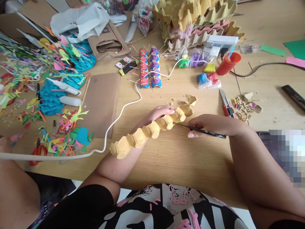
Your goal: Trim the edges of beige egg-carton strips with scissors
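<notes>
A strip of yellow-painted egg carton cups point(152, 129) runs diagonally above the table in front of me. My left hand point(160, 112) is closed on it from behind, fingers near its upper right part, partly hidden by the cups. In my right hand point(205, 124) is a pair of dark scissors point(207, 131), seen nearly edge-on. Their thin blade reaches the strip's lower edge, between two cups towards the right end. Torn carton bits point(192, 100) lie just beyond that end.
Painted egg-carton caterpillars point(154, 66) stand behind, with a white cable point(124, 109) crossing nearby. A utility knife point(226, 103) and a red cup point(228, 63) are to the right. Paper scraps, red-handled scissors point(38, 154) and another person's arm point(16, 187) are at left.
</notes>
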Demonstrator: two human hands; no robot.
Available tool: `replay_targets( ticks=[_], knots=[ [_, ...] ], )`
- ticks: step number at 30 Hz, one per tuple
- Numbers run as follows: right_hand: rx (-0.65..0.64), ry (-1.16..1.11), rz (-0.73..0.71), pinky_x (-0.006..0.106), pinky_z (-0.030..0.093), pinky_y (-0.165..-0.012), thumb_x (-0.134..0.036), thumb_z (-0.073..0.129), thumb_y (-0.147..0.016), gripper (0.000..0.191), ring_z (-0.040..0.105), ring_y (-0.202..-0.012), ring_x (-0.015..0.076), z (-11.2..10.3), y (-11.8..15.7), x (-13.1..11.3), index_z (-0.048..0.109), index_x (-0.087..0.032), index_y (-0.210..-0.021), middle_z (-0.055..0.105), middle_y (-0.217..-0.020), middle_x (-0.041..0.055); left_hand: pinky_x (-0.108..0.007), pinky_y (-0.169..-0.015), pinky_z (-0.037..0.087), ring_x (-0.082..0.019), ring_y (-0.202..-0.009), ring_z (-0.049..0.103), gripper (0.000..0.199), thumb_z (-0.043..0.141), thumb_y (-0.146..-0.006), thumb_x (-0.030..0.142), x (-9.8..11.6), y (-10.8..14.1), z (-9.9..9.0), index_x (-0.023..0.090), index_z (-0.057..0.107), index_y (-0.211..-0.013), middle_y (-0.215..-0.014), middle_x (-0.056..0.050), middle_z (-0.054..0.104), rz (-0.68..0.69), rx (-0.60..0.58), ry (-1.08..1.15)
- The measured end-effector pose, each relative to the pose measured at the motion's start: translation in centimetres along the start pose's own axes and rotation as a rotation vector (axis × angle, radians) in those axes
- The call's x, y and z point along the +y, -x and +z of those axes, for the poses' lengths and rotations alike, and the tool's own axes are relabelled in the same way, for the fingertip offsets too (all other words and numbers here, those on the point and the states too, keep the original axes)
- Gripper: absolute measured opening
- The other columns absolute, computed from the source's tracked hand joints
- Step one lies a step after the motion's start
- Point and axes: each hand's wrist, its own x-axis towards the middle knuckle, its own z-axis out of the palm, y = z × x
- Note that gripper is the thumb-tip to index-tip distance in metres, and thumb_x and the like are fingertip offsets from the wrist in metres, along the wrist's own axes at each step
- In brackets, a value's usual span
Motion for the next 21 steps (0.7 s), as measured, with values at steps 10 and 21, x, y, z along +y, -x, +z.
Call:
replay_targets(
  ticks=[10, 21],
  knots=[
    [-0.053, -0.034, -0.032, 0.032, 0.04, -0.07, -0.086, 0.067, -0.09, 0.065, 0.051, -0.077, 0.0191, -0.37, -0.67, 0.69, 0.072, -0.021, -0.085, 0.061, -0.08, 0.0009, -0.029, -0.057, 0.043, -0.015, -0.06, 0.059, 0.028, 0.081, -0.084, 0.045, 0.32, 0.0, 0.29, 0.018, 0.073, -0.079, -0.069, -0.002, 0.065, -0.024, -0.014, 0.017],
    [-0.022, -0.044, -0.022, 0.031, 0.036, -0.069, -0.081, 0.071, -0.09, 0.06, 0.047, -0.071, 0.017, -0.24, -0.88, 1.08, 0.067, -0.023, -0.076, 0.055, -0.072, -0.0014, -0.027, -0.066, 0.051, -0.016, -0.071, 0.068, 0.026, 0.08, -0.088, 0.042, 0.19, 0.43, 0.48, 0.017, 0.08, -0.092, -0.082, -0.004, 0.075, 0.003, 0.091, 0.039]
  ],
)
